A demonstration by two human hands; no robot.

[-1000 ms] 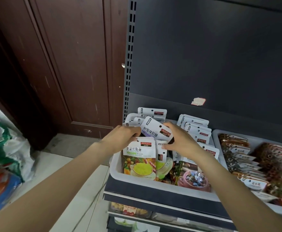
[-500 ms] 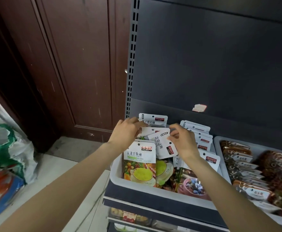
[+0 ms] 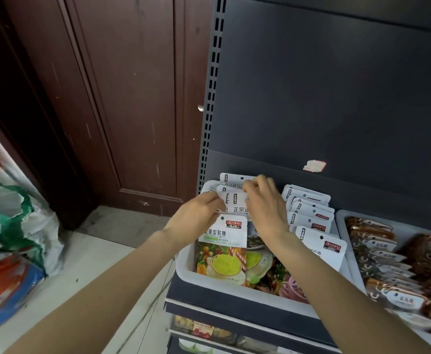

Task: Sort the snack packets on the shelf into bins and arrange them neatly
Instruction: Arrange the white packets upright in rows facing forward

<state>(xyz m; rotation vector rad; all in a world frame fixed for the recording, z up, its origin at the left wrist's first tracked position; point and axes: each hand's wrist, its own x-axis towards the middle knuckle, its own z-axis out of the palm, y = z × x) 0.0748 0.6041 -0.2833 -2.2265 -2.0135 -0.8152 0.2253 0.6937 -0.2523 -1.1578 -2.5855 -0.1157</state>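
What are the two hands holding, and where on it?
Both the left hand and right hand pinch a white snack packet by its top edge.

Both hands' fingers (image 3: 254, 186) pinch white packet (image 3: 236, 203); bin (image 3: 183, 261) beneath

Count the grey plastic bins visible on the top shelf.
2. The left bin holds white-topped sweet packets that both hands are sorting; the right bin holds brown snack packets and runs off the frame edge, so more may be hidden.

Single head-worn wide-angle view, looking forward and down, close over a shelf bin (image 3: 183, 267), dark back panel (image 3: 337, 85) ahead
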